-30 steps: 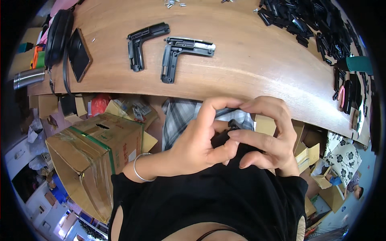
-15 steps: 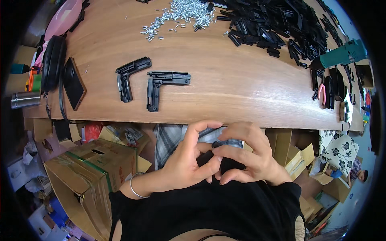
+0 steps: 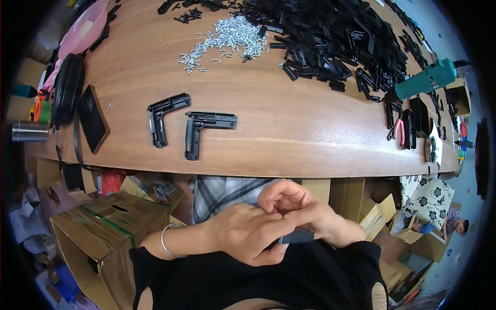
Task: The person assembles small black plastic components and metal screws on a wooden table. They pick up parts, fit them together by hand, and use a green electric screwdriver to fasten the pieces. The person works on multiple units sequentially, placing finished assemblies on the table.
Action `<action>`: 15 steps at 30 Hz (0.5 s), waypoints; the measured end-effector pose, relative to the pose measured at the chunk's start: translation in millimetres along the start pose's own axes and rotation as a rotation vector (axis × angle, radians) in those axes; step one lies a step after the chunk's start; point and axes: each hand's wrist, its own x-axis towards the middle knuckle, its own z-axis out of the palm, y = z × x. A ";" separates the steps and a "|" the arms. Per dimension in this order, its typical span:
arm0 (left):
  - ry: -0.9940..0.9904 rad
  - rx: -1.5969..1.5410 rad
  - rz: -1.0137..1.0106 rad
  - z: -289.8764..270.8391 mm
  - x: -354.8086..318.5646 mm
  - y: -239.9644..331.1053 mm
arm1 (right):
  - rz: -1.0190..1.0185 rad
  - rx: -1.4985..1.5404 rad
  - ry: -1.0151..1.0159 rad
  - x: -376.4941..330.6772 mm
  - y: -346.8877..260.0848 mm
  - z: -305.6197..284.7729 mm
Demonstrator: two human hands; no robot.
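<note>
Low over my lap, in front of the table edge, my two hands meet. My left hand [image 3: 249, 233], with a bracelet at the wrist, is closed round a black plastic part [image 3: 298, 236]; only one smooth end of it shows, and the rest is hidden by the fingers. My right hand [image 3: 305, 211] is curled against the left one, its fingertips pinched together; what they grip is hidden. Beyond the hands on the table lie two black pistol-shaped plastic frames, the left frame [image 3: 160, 118] tilted and the right frame [image 3: 202, 124] squarer to the edge.
Silver screws or rivets [image 3: 232, 39] lie heaped beside a big pile of black parts [image 3: 336, 41]. A teal power tool [image 3: 426, 81] and pink-handled pliers [image 3: 399, 130] are at right. At left are a phone [image 3: 94, 120], a black case [image 3: 67, 90] and a cardboard box [image 3: 98, 232].
My hands have closed in on each other, and the left has turned over, back upward. The black part has shifted and is more covered. The table sits lower in the view.
</note>
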 end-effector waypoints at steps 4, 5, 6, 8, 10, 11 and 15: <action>0.109 0.099 -0.311 0.9 16.3 1.0 | -0.033 -0.413 0.408 2.7 -35.5 7.1; 0.166 0.017 -0.409 3.3 17.0 -7.1 | -0.189 -0.700 0.487 4.5 -48.9 0.5; 0.225 -0.066 -0.506 3.3 16.5 -16.0 | -0.352 -0.986 0.554 7.0 -64.7 -8.9; 0.151 -0.214 -0.686 -3.9 21.2 -26.4 | -0.677 -1.579 0.759 10.2 -99.6 -36.6; 0.167 -0.263 -0.650 -1.1 23.5 -37.4 | -0.792 -1.905 0.721 19.0 -130.4 -37.0; 0.190 -0.271 -0.629 1.8 26.1 -41.0 | -0.795 -1.871 0.706 24.2 -139.7 -38.8; 0.222 -0.141 -0.551 7.5 41.0 -51.6 | -0.817 -2.039 0.671 58.6 -168.6 -41.3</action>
